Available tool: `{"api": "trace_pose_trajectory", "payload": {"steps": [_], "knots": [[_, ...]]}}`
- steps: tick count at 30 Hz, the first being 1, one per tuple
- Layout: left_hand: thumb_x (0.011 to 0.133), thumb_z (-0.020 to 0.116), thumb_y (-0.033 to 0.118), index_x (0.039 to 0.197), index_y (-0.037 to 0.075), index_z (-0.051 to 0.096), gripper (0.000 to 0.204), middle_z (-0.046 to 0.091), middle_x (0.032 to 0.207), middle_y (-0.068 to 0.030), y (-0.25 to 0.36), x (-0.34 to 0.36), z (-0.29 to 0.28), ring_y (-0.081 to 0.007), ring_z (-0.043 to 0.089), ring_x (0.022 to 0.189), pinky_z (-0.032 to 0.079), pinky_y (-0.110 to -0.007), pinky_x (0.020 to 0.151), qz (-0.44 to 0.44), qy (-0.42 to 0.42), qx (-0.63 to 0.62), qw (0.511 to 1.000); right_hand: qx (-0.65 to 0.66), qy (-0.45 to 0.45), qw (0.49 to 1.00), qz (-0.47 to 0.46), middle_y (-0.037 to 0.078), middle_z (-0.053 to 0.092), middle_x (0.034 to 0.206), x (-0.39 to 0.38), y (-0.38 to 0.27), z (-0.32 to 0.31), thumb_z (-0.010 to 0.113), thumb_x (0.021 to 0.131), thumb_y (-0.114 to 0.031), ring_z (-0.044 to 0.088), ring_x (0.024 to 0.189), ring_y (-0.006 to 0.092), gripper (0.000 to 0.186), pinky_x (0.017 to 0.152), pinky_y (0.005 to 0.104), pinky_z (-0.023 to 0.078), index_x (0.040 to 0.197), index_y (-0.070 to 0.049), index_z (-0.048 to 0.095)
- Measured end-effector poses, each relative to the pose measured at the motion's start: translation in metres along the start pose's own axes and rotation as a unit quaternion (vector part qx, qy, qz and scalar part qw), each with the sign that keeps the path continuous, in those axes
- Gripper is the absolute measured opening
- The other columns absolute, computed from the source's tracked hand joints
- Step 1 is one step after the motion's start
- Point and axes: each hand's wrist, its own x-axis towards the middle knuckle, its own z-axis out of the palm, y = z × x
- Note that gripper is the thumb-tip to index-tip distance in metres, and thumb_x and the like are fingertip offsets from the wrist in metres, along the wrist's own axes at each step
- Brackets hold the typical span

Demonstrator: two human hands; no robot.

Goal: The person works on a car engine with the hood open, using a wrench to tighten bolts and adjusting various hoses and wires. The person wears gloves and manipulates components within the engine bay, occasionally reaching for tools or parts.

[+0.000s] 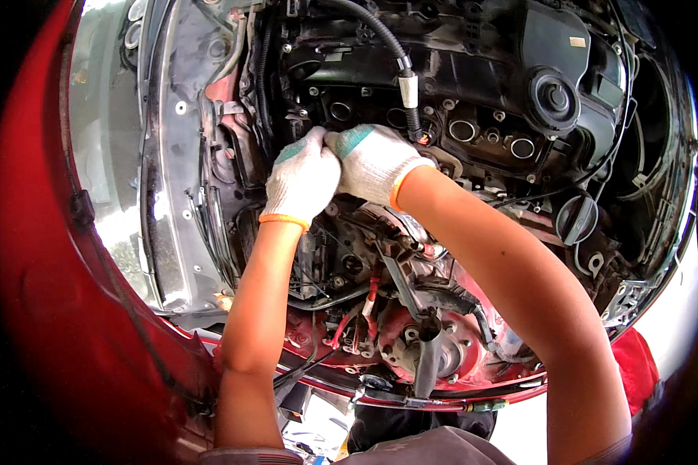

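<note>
Both hands are deep in this engine bay, gloved in white knit with teal patches and orange cuffs. The left hand (302,177) and right hand (376,164) are pressed together at the fingers, thumbs side touching. Fingers look curled in tight rather than spread, but the tips are tucked out of sight, so I honestly can't tell what they're holding, if anything. The engine (490,138) sits in the upper middle of the view, hands right at its near edge, with a row of round ports (522,147) showing past the right wrist. A ribbed black hose (376,29) with a white wrap (409,91) drops down just beside the right hand. Black round cap (576,219) is off to the right, well apart from both gloves.
</note>
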Motion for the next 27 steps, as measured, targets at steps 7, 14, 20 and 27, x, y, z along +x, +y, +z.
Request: {"api": "trace_pose_trajectory", "payload": {"steps": [7,14,20,27], "knots": [[0.099,0.041,0.026,0.126,0.013,0.062,0.037,0.066,0.12,-0.0249,-0.001,0.001,0.012,-0.0449,0.06,0.116,0.048,-0.052,0.098,0.027,0.008,0.026,0.999,-0.003,0.046,0.999,0.01,0.02,0.074,0.097,0.0,0.009,0.011,0.061,0.088,-0.016,0.072,0.096,0.0393,0.023,0.084,0.0467,0.057,0.107,-0.006,0.068],[0.095,0.045,0.019,0.13,0.013,0.057,0.037,0.068,0.108,-0.0291,-0.031,0.001,-0.015,-0.047,0.064,0.105,0.05,-0.055,0.091,0.135,-0.007,0.069,0.988,-0.06,-0.034,0.997,-0.031,0.02,0.073,0.1,0.004,-0.005,0.004,0.062,0.086,-0.01,0.071,0.099,0.0398,0.033,0.085,0.0456,0.057,0.118,-0.005,0.063],[0.094,0.045,-0.006,0.125,0.003,0.064,0.037,0.073,0.109,-0.0191,-0.046,-0.017,0.007,-0.032,0.072,0.103,0.055,-0.038,0.093,0.258,0.207,-0.173,0.928,-0.061,-0.09,0.991,-0.075,0.02,0.07,0.086,-0.001,0.008,-0.007,0.065,0.082,-0.022,0.069,0.083,0.0399,0.064,0.079,0.0472,0.056,0.144,-0.015,0.052],[0.101,0.044,0.004,0.12,-0.002,0.063,0.028,0.07,0.112,-0.0156,-0.039,-0.012,0.029,-0.0253,0.07,0.1,0.058,-0.034,0.082,0.173,0.378,-0.46,0.784,-0.142,-0.054,0.981,-0.118,0.019,0.069,0.11,0.006,0.011,0.008,0.068,0.079,-0.015,0.07,0.1,0.0357,0.051,0.085,0.0443,0.057,0.129,-0.006,0.061]]}}
